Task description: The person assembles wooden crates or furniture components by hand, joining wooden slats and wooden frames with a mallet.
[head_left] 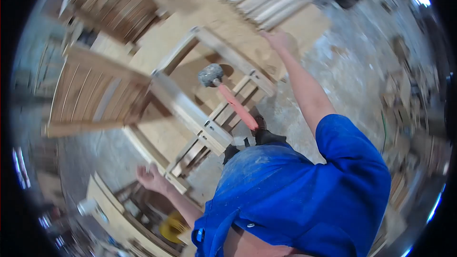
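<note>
My right hand (pixel 281 41) is stretched out, its blurred fingertips right at the near end of a row of pale wooden slats (pixel 264 2). My left hand (pixel 152 179) hangs by a long wooden rail (pixel 145 150), loosely curled with the fingers apart and nothing in it. Between my arms, a mallet (pixel 211 75) with a worn grey head and red handle overlaps a jointed wooden frame (pixel 178 102). Slots show in the frame's rails. Beside the frame, a slatted wooden panel (pixel 97 95) stands tilted at the left.
A sheet of plywood (pixel 204 12) lies under the slats and frame. Another slatted panel (pixel 112 4) stands at the upper left. Near my left forearm are long boards (pixel 107 200) and a yellow round object (pixel 173 227). Wood offcuts (pixel 404 109) are piled along the right.
</note>
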Motion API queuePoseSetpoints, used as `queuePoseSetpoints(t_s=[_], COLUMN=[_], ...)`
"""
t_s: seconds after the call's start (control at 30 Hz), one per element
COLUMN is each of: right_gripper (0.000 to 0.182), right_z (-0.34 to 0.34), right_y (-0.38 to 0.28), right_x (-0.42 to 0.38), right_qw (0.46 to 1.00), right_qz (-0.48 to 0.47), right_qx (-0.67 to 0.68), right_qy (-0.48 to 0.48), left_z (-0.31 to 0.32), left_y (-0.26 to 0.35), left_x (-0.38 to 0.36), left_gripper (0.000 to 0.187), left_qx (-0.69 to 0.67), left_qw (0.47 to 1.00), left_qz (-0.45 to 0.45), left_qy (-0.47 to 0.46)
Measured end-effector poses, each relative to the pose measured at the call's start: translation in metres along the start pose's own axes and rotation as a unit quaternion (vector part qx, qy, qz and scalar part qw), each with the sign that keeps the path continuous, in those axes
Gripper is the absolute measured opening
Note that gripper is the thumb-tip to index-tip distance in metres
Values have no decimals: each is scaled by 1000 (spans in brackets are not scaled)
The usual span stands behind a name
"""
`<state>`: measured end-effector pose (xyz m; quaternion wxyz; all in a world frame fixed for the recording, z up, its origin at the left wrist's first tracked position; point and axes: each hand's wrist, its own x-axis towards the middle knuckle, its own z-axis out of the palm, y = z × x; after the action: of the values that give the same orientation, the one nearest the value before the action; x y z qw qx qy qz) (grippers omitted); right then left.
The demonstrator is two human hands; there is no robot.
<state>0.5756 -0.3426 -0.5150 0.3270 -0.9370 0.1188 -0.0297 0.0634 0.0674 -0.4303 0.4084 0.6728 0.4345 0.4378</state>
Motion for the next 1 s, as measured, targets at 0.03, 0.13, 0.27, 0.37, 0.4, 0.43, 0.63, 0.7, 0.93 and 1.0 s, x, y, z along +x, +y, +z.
queuePoseSetpoints(t_s=[0.03, 0.13, 0.27, 0.37, 0.4, 0.43, 0.63, 0.7, 0.93, 1.0], right_gripper=[73, 67, 80, 74, 71, 68, 45, 27, 50, 50], right_z=[3, 7, 13, 5, -5, -17, 15, 2, -138, -155], right_y=[-7, -17, -18, -20, -17, -14, 138, 178, 79, 79], right_x=[17, 25, 41, 26, 16, 9, 74, 51, -193, -210], right_qw=[998, 995, 990, 990, 990, 991, 892, 914, 822, 824], right_qz=[-5, -31, -7, 69, 59, 53, 88, -101, 189, 192], right_qx=[4, 10, -18, -19, 2, 26, 389, 227, 469, 465], right_qy=[-59, -93, -139, -125, -125, -122, -214, -320, -260, -262], left_z=[15, 45, 63, 75, 86, 97, 154, 203, 362, 374], left_y=[35, 95, 105, 106, 104, 101, 139, 153, 147, 152], left_x=[-16, -51, -72, -92, -98, -104, -110, -120, -225, -245], left_gripper=[63, 63, 77, 73, 73, 71, 54, 38, 43, 40], left_qx=[33, 89, 98, 89, 88, 67, -92, -129, -106, -91], left_qw=[998, 996, 991, 992, 993, 993, 966, 911, 665, 621], left_qz=[-44, -25, 65, 74, 73, 86, -17, -101, -304, -334], left_qy=[4, -15, -58, -50, -33, -50, -240, -377, -674, -703])
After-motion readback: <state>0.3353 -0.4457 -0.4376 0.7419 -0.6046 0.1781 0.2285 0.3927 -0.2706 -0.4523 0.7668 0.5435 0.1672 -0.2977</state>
